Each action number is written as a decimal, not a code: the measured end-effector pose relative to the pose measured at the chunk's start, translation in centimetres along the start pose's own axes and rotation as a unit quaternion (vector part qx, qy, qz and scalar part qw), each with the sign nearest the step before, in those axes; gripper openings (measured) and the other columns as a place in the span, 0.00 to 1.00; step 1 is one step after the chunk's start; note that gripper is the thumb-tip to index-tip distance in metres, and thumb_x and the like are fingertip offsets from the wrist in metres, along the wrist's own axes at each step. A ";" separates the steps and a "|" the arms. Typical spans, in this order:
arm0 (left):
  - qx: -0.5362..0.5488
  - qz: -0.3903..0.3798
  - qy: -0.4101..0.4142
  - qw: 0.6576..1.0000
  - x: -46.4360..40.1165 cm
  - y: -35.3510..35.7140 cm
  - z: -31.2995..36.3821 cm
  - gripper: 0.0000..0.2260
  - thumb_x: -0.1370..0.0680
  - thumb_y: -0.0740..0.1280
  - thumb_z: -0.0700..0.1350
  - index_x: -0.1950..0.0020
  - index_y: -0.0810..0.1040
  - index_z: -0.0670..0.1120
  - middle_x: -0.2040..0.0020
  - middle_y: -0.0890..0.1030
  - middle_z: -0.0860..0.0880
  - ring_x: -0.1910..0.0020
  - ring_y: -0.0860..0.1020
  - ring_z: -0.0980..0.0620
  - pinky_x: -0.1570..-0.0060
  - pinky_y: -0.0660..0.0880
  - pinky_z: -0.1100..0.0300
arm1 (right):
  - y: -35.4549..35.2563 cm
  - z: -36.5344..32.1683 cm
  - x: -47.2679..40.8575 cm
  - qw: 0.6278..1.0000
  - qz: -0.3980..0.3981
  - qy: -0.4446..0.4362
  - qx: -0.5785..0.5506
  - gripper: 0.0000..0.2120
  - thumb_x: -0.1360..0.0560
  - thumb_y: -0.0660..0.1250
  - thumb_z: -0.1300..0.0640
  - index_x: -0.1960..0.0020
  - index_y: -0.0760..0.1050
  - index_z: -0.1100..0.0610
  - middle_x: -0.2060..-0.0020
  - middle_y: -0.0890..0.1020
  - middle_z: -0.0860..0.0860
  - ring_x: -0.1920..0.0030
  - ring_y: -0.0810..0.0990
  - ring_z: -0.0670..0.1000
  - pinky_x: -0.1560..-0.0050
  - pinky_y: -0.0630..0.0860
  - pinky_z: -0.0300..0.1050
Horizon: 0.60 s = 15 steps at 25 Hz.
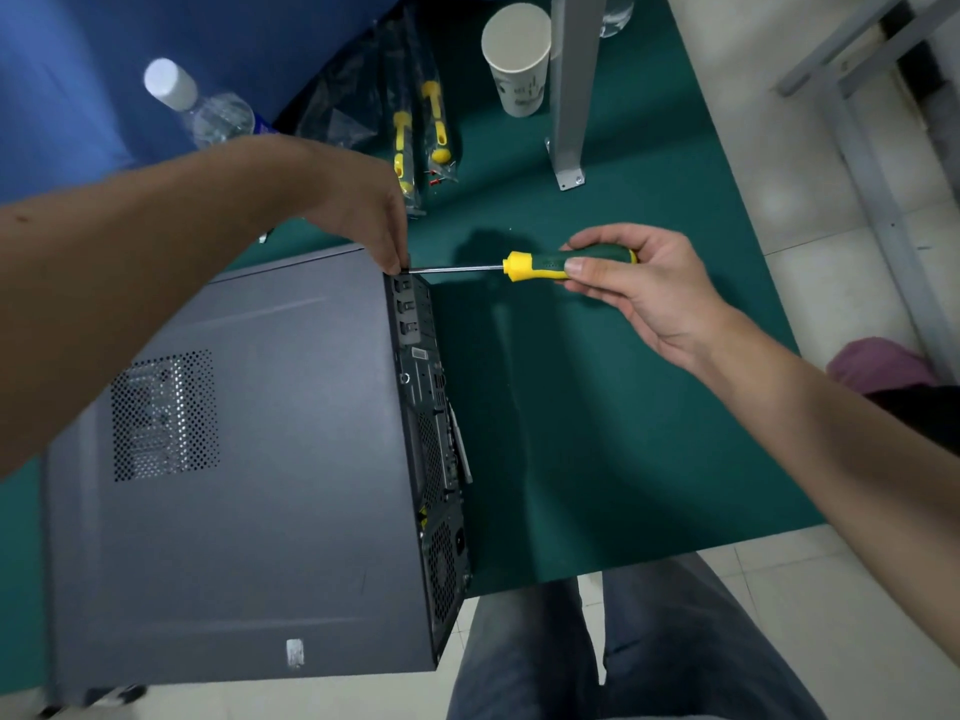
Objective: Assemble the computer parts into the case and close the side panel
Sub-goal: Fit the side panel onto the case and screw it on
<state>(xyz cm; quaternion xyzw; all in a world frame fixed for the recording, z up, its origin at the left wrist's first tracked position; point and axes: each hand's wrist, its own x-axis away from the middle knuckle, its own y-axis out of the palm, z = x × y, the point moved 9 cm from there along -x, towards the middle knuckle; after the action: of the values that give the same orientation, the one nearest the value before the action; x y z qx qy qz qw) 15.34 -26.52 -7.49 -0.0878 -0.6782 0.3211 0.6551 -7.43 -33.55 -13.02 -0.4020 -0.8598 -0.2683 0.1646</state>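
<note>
— Where's the case?

— The grey metal computer case [249,459] lies on the green mat [597,407], side panel [270,511] on, perforated vent showing.

— The hands?

— Right hand [634,288] grips the screwdriver [519,266]; left hand [363,210] pinches at its tip on the case's far corner.

— Containers?

— A paper cup [517,59], contents unseen; a clear plastic bottle [208,109]; bagged screwdrivers [421,132] between them.

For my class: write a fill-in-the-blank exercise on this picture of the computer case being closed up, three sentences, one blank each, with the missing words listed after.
1. The right hand grips a screwdriver by its green and ____ handle.
2. The screwdriver's tip meets the rear top corner of the computer case, where the ____ hand's fingertips steady it.
3. The paper cup stands on the ____ mat.

Missing words: yellow; left; green
</note>
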 end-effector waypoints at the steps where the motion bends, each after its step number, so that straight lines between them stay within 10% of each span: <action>1: 0.003 0.000 0.000 1.000 0.1 0.0 0.0 0.08 0.27 0.75 0.48 0.64 0.81 0.59 0.49 0.82 0.54 0.45 0.77 0.52 0.39 0.67 0.54 | 0.0 0.1 0.1 1.000 -0.003 0.002 -0.003 0.13 0.35 0.76 0.66 0.51 0.80 0.62 0.53 0.83 0.60 0.54 0.84 0.55 0.50 0.80 0.42; 15: 0.160 0.108 -0.013 0.981 1.8 0.1 -2.7 0.03 0.24 0.71 0.51 0.54 0.83 0.60 0.52 0.82 0.58 0.54 0.77 0.63 0.45 0.69 0.59 | 0.5 -0.9 -0.8 0.996 -0.004 0.012 0.093 0.06 0.27 0.74 0.60 0.51 0.79 0.58 0.53 0.82 0.53 0.58 0.86 0.56 0.56 0.82 0.44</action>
<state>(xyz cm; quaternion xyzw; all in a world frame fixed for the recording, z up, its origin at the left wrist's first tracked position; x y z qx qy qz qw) 17.63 -24.60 -6.26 -0.0505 -0.6126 0.4957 0.6136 -6.45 -34.31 -12.50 -0.3784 -0.8805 -0.1927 0.2109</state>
